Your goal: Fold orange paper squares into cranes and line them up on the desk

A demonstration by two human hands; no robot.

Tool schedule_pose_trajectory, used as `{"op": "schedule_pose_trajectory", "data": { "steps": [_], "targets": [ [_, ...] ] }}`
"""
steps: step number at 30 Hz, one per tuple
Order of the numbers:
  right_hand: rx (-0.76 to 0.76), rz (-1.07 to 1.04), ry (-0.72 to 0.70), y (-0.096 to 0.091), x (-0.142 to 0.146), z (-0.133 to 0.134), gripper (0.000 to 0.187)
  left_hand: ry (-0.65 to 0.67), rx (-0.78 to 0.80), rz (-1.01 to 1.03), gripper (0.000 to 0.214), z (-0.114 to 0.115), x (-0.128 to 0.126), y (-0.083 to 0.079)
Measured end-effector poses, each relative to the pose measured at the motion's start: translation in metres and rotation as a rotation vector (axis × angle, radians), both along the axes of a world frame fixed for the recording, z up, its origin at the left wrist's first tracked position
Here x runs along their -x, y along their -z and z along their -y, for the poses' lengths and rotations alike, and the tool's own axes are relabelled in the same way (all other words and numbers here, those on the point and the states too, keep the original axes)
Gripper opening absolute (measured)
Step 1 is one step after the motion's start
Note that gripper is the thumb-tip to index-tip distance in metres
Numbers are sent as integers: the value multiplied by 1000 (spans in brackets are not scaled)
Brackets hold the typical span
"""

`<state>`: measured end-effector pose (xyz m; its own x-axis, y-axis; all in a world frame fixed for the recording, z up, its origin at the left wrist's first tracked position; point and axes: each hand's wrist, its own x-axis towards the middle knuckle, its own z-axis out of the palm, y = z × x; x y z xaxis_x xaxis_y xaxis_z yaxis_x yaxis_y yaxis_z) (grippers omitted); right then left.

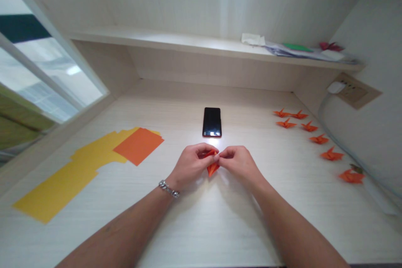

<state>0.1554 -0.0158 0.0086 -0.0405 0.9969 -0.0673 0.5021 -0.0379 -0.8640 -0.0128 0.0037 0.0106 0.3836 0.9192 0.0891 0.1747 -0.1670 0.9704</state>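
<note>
L grip (194,163) + R grip (241,162) both pinching folded orange paper (212,171) btwn fingertips, approx mid-table (201,234). Silver bracelet (168,189) on L wrist. Off L, yellow sheets (56,190) w/ orange sheets (138,146) on top. R side: orange paper birds (319,139) in a line running back. Phone (212,121), screen up, just past the folded paper. Behind, shelf (188,42) w/ papers (287,50).

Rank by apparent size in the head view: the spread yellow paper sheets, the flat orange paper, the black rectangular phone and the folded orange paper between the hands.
1. Spread yellow paper sheets
2. Flat orange paper
3. Black rectangular phone
4. Folded orange paper, judged by its visible part; some is hidden.
</note>
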Motion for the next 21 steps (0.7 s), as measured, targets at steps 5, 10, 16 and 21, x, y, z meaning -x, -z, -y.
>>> {"op": "schedule_pose_trajectory", "data": {
  "steps": [5,10,16,21],
  "targets": [
    [-40,-55,-2,-4,4,2,19,-30,24,36,17,-2,0,-2],
    [-27,-162,-19,-7,4,3,18,-19,99,110,19,-4,4,-4],
    [93,-203,-69,-7,-3,0,16,77,94,91,21,-5,12,-10],
    [148,-198,-107,-3,-6,-1,16,113,-47,-77,15,-2,12,-13]
  ]
}}
